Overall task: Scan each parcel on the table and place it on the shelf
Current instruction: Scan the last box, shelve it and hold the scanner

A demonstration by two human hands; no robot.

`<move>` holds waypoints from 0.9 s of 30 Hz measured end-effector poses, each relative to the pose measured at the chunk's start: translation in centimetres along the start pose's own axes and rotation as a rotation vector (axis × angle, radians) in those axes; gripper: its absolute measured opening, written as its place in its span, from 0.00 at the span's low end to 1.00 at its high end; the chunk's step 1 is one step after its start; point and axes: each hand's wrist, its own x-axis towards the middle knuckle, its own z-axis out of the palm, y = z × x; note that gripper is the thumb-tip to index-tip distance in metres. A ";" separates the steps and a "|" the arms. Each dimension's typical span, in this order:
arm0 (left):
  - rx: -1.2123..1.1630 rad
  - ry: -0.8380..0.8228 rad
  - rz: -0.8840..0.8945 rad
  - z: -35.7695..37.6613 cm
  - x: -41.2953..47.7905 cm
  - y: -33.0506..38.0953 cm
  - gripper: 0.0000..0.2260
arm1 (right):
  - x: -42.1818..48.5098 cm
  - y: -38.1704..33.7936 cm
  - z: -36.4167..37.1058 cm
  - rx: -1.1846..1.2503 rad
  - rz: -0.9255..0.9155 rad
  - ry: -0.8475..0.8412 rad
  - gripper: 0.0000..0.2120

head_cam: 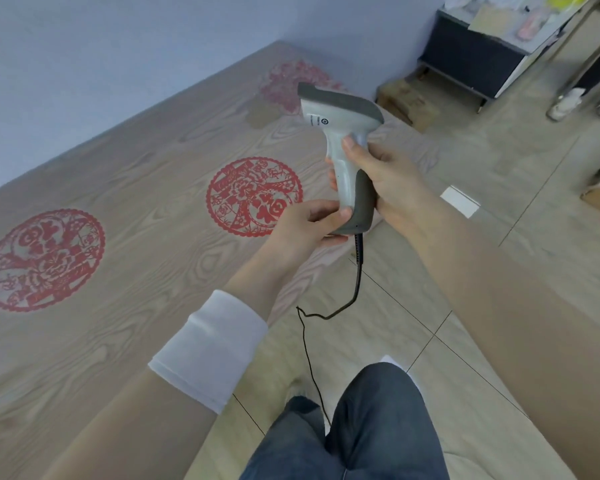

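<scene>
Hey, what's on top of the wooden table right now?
Three round red paper-cut designs and a blurred brownish patch show on the table. The scanner, held in the left hand and right hand, hides part of its edge.

Barcode scanner [340, 133] held upright over the table [136, 341] edge, head pointing up-left. R hand [388, 181] wraps the handle, thumb up on the pale front just under the head. L hand [305, 226] pinches the dark btm end of the handle, thumb on the side, fingers under. Black cable [357, 282] drops from the handle base, loops, runs down past a jeans-clad knee [371, 427]. White cuff [210, 344] on L forearm. Wood-grain table carries red paper-cut decals [253, 197], one near the scanner, one far L, a faded one at the back. Top R: shelf [471, 60] w/ blurred items on top, cardboard box [406, 102] on the tile floor beside it.
</scene>
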 end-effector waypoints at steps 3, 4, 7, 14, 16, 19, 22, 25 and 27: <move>-0.007 -0.022 -0.012 1.2 1.1 0.0 0.10 | 0.4 0.1 -1.5 0.015 0.020 0.033 0.14; -0.018 -0.025 -0.017 1.6 1.4 -0.1 0.08 | 0.5 0.2 -2.0 0.021 0.025 0.033 0.13; -0.045 -0.036 -0.039 2.9 2.4 -0.5 0.07 | 0.9 0.7 -3.5 0.028 0.046 0.027 0.13; -0.018 -0.066 -0.123 7.8 6.5 -3.4 0.10 | 2.5 4.0 -9.7 0.110 0.134 0.085 0.11; -0.024 -0.060 -0.141 10.2 7.9 -4.3 0.09 | 3.3 5.2 -12.4 0.138 0.178 0.097 0.11; -0.001 -0.063 -0.163 14.6 10.4 -5.7 0.08 | 4.4 6.9 -17.4 0.188 0.232 0.088 0.10; 0.014 -0.064 -0.203 19.5 12.8 -7.4 0.09 | 5.2 8.7 -23.3 0.201 0.293 0.078 0.11; 0.012 -0.061 -0.260 24.4 14.5 -8.1 0.09 | 5.3 9.7 -28.9 0.175 0.352 0.040 0.10; 0.022 -0.052 -0.274 27.4 15.7 -7.9 0.06 | 5.5 9.7 -32.2 0.171 0.373 0.040 0.09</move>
